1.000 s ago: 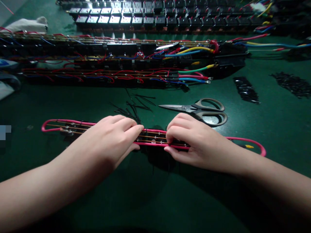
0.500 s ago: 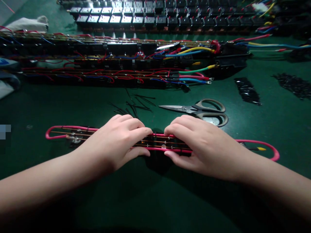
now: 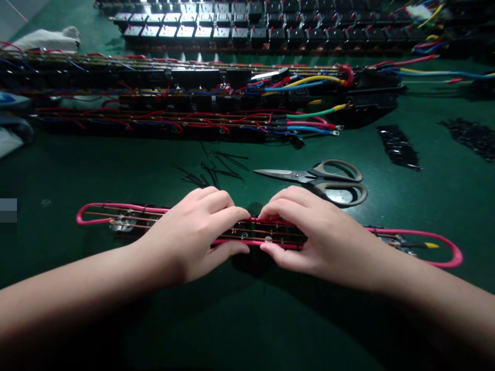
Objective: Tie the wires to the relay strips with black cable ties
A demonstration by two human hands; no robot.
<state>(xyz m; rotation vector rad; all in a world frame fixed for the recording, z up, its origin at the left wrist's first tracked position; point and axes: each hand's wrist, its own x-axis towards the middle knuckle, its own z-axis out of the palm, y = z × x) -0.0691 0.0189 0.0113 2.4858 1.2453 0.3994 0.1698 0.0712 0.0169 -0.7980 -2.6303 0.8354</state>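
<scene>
A long narrow black strip assembly (image 3: pixel 257 230) with copper-coloured rods lies across the bench in front of me. A thick pink cable (image 3: pixel 444 237) runs along both its long edges and loops out beyond each end. My left hand (image 3: pixel 204 226) is closed over the strip left of its middle, thumb on the near edge and fingers on the far edge. Close beside it, my right hand (image 3: pixel 309 226) grips the strip and cable the same way. The palms hide much of the strip. A yellow-tipped lead (image 3: pixel 429 246) shows near the right end.
Scissors (image 3: pixel 309 176) lie just beyond my hands, beside loose black cable ties (image 3: pixel 216 167). Farther right are a bundle of ties (image 3: pixel 398 147) and a dark pile (image 3: pixel 469 136). Long wired assemblies (image 3: pixel 185 121) and rows of black blocks (image 3: pixel 270 33) stretch across the back.
The strip with its pink cable has shifted slightly to the right and towards me, still between both hands. My left hand has moved a little right, nearer my right hand.
</scene>
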